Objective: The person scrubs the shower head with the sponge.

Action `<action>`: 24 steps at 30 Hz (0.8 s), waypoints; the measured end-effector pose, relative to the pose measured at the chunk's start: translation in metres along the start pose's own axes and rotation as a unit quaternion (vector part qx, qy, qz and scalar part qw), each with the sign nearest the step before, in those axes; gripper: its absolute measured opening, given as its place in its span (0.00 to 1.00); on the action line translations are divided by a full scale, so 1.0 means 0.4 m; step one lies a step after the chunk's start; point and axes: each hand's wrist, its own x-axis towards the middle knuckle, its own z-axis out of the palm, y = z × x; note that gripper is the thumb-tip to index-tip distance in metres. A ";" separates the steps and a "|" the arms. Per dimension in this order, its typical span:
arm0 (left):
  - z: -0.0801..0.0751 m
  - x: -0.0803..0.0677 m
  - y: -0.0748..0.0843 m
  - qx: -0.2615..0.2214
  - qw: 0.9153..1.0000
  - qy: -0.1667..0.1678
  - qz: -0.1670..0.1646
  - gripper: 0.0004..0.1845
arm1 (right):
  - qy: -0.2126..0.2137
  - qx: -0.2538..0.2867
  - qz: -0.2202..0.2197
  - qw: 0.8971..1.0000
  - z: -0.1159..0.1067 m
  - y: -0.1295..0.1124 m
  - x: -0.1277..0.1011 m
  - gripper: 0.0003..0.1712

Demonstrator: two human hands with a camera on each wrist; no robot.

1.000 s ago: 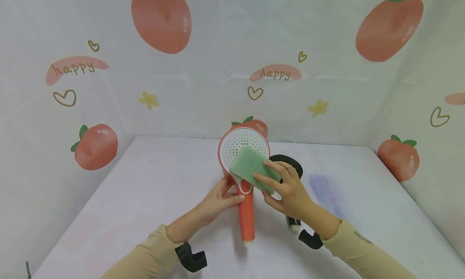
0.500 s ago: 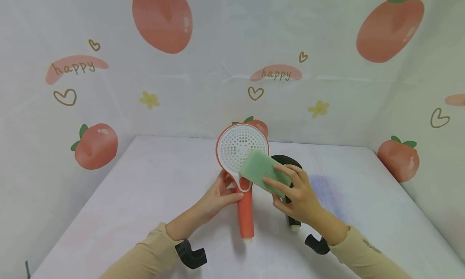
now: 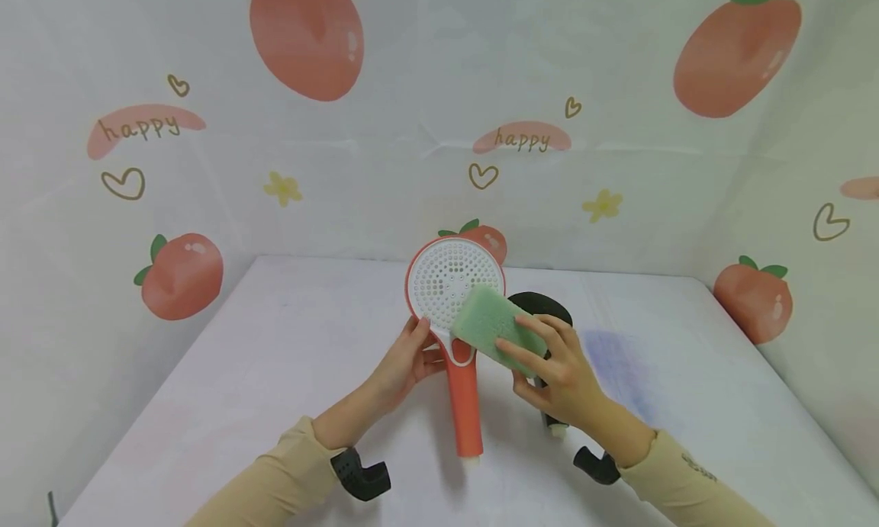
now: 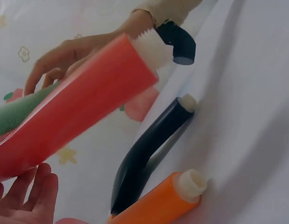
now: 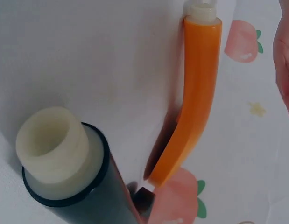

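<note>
Wiping needs steadiness: left hand [image 3: 405, 363] grips red perforated shower head [image 3: 455, 302]; right hand [image 3: 559, 371] pinches green rectangular sponge [image 3: 489, 321], best kept flat.

Left hand [image 3: 401, 363] curls its fingers in a grip; right hand [image 3: 552, 367] pinches with extended fingers, forearms converging.

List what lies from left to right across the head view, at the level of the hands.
Left hand → red shower head, gripped at its neck → green sponge pressed to its white face → right hand holding the sponge. A black shower head lies behind the right hand, so its place is unclear.
</note>
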 end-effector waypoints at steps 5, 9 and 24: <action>0.000 -0.001 0.009 0.015 0.999 0.034 0.015 0.25 | -0.006 0.003 0.010 1.000 0.001 -0.005 0.007 0.17; 0.000 -0.005 0.016 0.041 0.997 0.049 0.031 0.25 | -0.005 -0.006 0.024 1.000 0.001 -0.002 0.010 0.18; -0.011 0.009 0.026 -0.016 0.989 0.142 0.044 0.19 | -0.066 0.011 0.033 0.997 -0.006 0.005 -0.021 0.20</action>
